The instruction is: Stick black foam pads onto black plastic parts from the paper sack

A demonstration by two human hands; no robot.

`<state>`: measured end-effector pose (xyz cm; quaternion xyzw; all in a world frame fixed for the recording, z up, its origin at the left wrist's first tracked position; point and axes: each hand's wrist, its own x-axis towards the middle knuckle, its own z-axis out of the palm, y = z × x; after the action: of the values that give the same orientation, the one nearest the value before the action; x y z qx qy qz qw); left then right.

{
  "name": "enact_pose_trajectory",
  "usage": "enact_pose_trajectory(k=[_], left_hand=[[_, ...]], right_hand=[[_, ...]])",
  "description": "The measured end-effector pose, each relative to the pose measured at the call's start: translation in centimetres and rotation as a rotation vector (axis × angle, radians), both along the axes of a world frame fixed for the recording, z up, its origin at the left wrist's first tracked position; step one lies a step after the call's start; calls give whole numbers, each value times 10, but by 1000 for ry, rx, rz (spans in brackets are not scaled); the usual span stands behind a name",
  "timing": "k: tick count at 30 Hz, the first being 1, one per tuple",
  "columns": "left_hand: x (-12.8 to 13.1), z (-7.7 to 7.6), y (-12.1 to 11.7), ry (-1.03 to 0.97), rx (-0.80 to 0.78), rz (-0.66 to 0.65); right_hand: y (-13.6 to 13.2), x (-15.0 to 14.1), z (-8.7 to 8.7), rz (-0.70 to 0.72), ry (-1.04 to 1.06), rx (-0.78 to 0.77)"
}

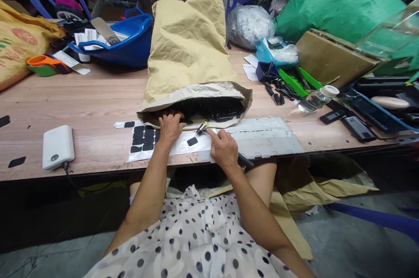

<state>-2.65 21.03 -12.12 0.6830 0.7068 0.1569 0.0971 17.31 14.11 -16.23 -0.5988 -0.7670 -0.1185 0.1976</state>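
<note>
My left hand (pixel 170 128) reaches into the mouth of a tan paper sack (pixel 190 46) that lies on the table. Its fingers are bent down around something dark, mostly hidden by the hand and the sack's lip. Many black pieces (pixel 216 107) fill the opening. My right hand (pixel 225 149) is closed around a black-handled tool (pixel 245 161) with a short silver cylindrical end (pixel 202 128), which points towards the sack. Beneath the hands lies a white sheet of black stickers (pixel 144 140), with one loose sticker (pixel 192 141) near my right hand.
A grey board (pixel 268 138) lies at the front edge. To the left are a white power bank (pixel 59 147) with a cable and a blue basin (pixel 121 46). On the right stand a green tray (pixel 299 80), a clear bottle (pixel 317 98) and black devices (pixel 358 128).
</note>
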Motion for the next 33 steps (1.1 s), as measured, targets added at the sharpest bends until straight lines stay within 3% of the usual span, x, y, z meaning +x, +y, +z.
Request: enact_pose_trajectory(k=[4,11,18,24,27,33], left_hand=[[-8,-4,-7,-47,44,-64],[-19,-16,-44,-255,47,-354],[-16,-22,-49,-329,33,-327],[-15,-23,-45,-371,42,-296],[-14,-25,-45,-388,55,-289],[-13,-25,-46,-391,67,-278]], right_hand=[[0,1,1,-1,-1,-4],[0,1,2,1,23,-43],[-2,8,14,52,234,-78],[-20,-1,30,275,619,-112],[-27,-12,31,354,636,-155],[-28,-26,36,301,521,-193]])
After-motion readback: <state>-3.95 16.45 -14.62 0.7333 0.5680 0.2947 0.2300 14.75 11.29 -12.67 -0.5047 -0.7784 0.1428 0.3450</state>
